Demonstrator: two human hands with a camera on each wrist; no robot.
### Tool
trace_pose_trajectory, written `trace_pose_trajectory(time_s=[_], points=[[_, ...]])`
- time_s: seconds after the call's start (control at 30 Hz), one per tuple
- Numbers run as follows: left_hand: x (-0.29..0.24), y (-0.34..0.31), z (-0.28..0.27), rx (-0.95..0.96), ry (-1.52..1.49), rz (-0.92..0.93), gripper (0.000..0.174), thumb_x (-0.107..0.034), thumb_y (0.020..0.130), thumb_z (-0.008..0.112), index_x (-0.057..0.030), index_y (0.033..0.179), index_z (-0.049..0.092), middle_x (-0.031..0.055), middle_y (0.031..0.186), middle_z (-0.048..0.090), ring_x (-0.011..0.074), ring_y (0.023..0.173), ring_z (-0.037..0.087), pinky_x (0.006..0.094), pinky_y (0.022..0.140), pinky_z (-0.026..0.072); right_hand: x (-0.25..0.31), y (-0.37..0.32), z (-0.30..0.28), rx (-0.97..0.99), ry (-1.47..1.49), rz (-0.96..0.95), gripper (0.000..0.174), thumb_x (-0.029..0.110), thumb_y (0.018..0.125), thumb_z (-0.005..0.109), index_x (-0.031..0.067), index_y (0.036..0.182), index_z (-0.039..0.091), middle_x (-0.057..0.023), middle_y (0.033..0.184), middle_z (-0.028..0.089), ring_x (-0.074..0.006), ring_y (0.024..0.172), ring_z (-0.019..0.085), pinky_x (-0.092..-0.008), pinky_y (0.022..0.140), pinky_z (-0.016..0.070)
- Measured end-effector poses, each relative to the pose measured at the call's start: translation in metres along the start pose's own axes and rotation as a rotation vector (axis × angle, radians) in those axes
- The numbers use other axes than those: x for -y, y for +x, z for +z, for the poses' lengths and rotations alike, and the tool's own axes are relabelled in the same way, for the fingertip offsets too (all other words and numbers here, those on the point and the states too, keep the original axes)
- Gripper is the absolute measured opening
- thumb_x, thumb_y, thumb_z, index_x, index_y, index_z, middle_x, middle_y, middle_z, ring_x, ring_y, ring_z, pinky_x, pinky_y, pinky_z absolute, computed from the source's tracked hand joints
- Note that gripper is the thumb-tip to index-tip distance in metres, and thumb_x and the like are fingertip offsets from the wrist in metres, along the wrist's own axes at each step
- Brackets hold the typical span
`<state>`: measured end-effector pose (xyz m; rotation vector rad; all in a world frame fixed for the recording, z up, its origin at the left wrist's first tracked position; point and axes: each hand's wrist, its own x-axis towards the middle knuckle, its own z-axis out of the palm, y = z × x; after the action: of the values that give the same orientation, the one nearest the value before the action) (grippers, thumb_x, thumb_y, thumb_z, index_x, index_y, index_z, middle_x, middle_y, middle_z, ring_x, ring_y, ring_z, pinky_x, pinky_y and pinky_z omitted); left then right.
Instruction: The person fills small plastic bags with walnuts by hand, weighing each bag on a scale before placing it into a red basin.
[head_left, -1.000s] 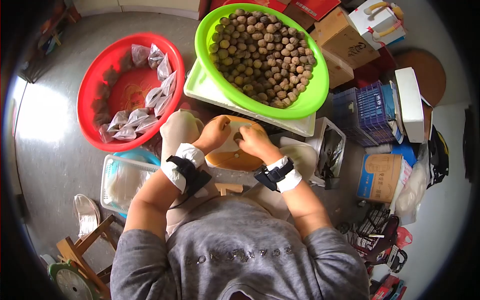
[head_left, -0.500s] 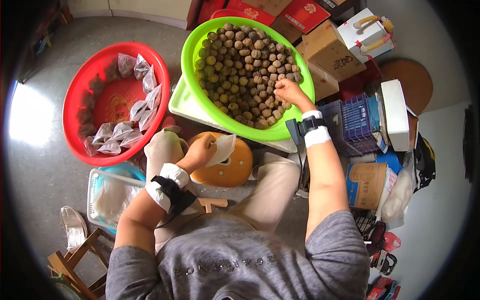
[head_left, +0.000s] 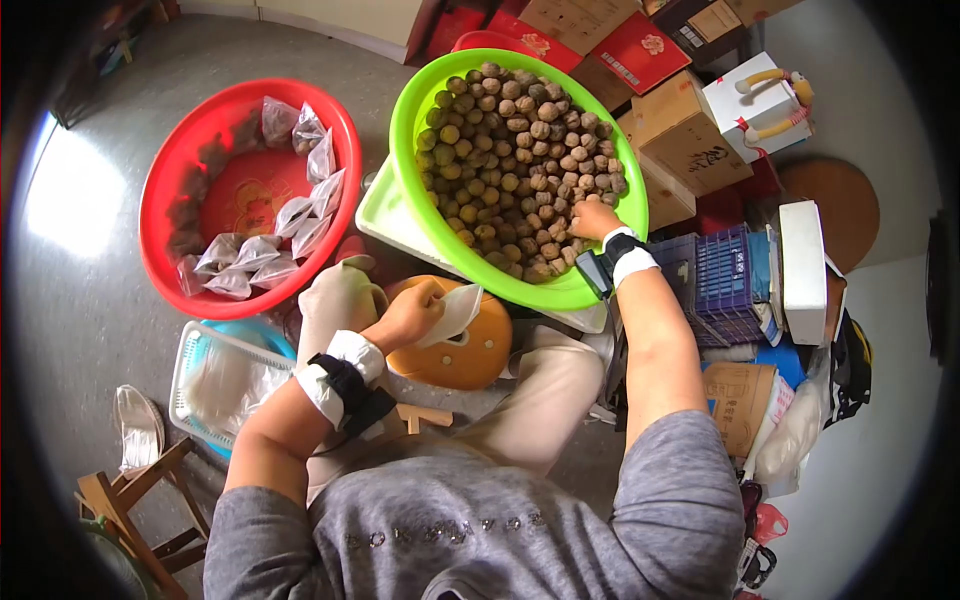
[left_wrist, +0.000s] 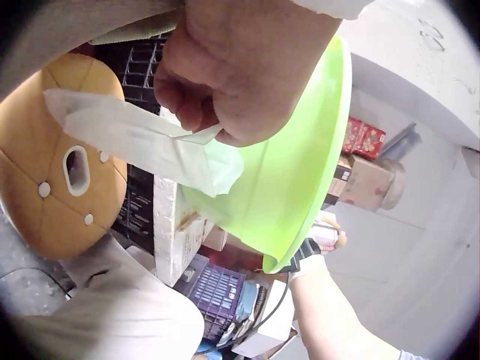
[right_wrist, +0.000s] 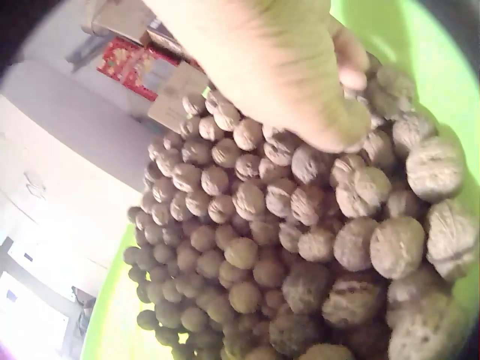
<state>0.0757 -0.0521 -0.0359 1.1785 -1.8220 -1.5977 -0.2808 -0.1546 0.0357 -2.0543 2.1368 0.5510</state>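
My left hand (head_left: pixel 412 312) pinches a translucent plastic bag (left_wrist: pixel 127 139) by its edge. The bag looks flat and hangs over the orange stool seat (head_left: pixel 470 360). In the head view, my right hand (head_left: pixel 595 218) is down among walnuts (head_left: pixel 530 140) at the near right side of a large lime-green basin (head_left: pixel 405 190). The right wrist view has its thumb (right_wrist: pixel 341 131) and one fingertip reaching down right at the walnuts; the other fingers are hidden. I cannot tell whether they grip a walnut.
A red basin (head_left: pixel 155 215) at the left holds several filled clear bags (head_left: pixel 240 255) round its rim. Below it stands a white basket (head_left: pixel 190 390) with plastic bags inside. A white foam box (head_left: pixel 385 220) supports the green basin. Cardboard boxes (head_left: pixel 690 130) and a purple crate (head_left: pixel 725 280) stand right.
My right hand left the left hand's side over the stool, reached into the green basin, and has moved lower among the walnuts. The left hand stays over the stool with the bag.
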Motion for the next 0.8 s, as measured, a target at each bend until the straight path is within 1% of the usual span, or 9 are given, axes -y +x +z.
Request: trace_pose_trajectory(time_s=[0.07, 0.13, 0.2, 0.3, 0.4, 0.53, 0.57, 0.67, 0.8], points=[[0.005, 0.001, 0.003, -0.031, 0.019, 0.001, 0.02, -0.015, 0.073, 0.048, 0.0007, 0.085, 0.05, 0.0191, 0.074, 0.055, 0.0305, 0.071, 0.055, 0.0352, 0.063, 0.0424, -0.003, 0.006, 0.004, -0.038, 0.212, 0.022, 0.024, 0.02, 0.065, 0.062, 0.0023, 0.078, 0.053, -0.0113, 0.078, 0.056, -0.022, 0.064, 0.055, -0.0332, 0.059, 0.0456], [0.001, -0.001, 0.001, -0.043, 0.043, 0.022, 0.02, -0.016, 0.072, 0.048, 0.0006, 0.084, 0.05, 0.0189, 0.073, 0.055, 0.0303, 0.07, 0.055, 0.0355, 0.062, 0.0422, 0.023, -0.025, -0.032, 0.117, 1.048, 0.057, 0.017, 0.014, 0.069, 0.059, 0.0017, 0.079, 0.052, -0.0062, 0.073, 0.055, -0.0142, 0.058, 0.053, -0.0262, 0.054, 0.0463], [0.002, -0.002, 0.002, -0.051, -0.002, 0.016, 0.02, -0.016, 0.072, 0.049, 0.0005, 0.084, 0.05, 0.0183, 0.072, 0.055, 0.0296, 0.068, 0.055, 0.0352, 0.061, 0.042, 0.065, -0.068, -0.061, 0.059, 1.692, -0.083, 0.013, 0.005, 0.074, 0.052, 0.0001, 0.086, 0.05, -0.0083, 0.078, 0.055, -0.0165, 0.072, 0.058, -0.0227, 0.054, 0.0485], [0.006, 0.001, 0.004, -0.019, 0.039, 0.005, 0.019, -0.014, 0.073, 0.05, -0.0003, 0.086, 0.051, 0.0132, 0.072, 0.055, 0.0215, 0.068, 0.054, 0.0305, 0.061, 0.0427, 0.133, -0.128, -0.063, 0.185, 1.88, -0.315, 0.021, 0.006, 0.074, 0.052, 0.0038, 0.095, 0.048, -0.0092, 0.086, 0.055, -0.0199, 0.076, 0.058, -0.0258, 0.058, 0.0503], [0.01, 0.001, 0.007, -0.044, 0.028, 0.034, 0.017, -0.014, 0.075, 0.05, -0.0008, 0.086, 0.051, 0.0101, 0.072, 0.056, 0.0163, 0.067, 0.054, 0.0277, 0.061, 0.0433, 0.194, -0.157, -0.025, 0.256, 1.865, -0.311, 0.016, 0.006, 0.076, 0.051, 0.0026, 0.092, 0.048, -0.0062, 0.087, 0.054, -0.012, 0.077, 0.056, -0.021, 0.059, 0.0473], [0.008, -0.002, 0.006, -0.111, 0.079, 0.058, 0.017, -0.014, 0.074, 0.051, -0.0007, 0.085, 0.052, 0.0128, 0.074, 0.056, 0.02, 0.07, 0.055, 0.0291, 0.064, 0.0433, 0.222, -0.153, 0.049, -0.189, 1.44, -0.331, 0.02, 0.005, 0.076, 0.05, 0.0001, 0.095, 0.047, -0.003, 0.081, 0.053, -0.0073, 0.073, 0.05, -0.0222, 0.062, 0.0437], [0.004, -0.004, 0.005, -0.11, 0.048, 0.031, 0.016, -0.012, 0.073, 0.051, -0.0005, 0.084, 0.052, 0.015, 0.075, 0.056, 0.0222, 0.07, 0.055, 0.0303, 0.063, 0.0431, 0.224, -0.157, 0.056, -0.24, 1.383, -0.305, 0.017, 0.007, 0.075, 0.051, -0.0012, 0.09, 0.047, -0.0096, 0.079, 0.056, -0.017, 0.072, 0.055, -0.0281, 0.063, 0.0442], [0.001, -0.007, 0.002, -0.119, 0.077, 0.058, 0.016, -0.011, 0.072, 0.051, -0.0002, 0.084, 0.052, 0.0156, 0.074, 0.055, 0.0224, 0.069, 0.055, 0.0304, 0.063, 0.0431, 0.218, -0.154, 0.065, -0.066, 0.989, -0.186, 0.019, 0.008, 0.075, 0.05, -0.0032, 0.09, 0.048, -0.0077, 0.077, 0.056, -0.014, 0.072, 0.054, -0.0239, 0.068, 0.0429], [0.006, -0.008, 0.002, -0.171, 0.065, 0.171, 0.016, -0.012, 0.071, 0.051, 0.0006, 0.081, 0.05, 0.0154, 0.069, 0.054, 0.0229, 0.062, 0.053, 0.0313, 0.058, 0.042, 0.212, -0.149, 0.056, 0.014, 0.628, -0.19, 0.027, 0.015, 0.069, 0.056, -0.004, 0.087, 0.049, -0.0186, 0.08, 0.057, -0.0277, 0.078, 0.056, -0.0325, 0.065, 0.0424]])
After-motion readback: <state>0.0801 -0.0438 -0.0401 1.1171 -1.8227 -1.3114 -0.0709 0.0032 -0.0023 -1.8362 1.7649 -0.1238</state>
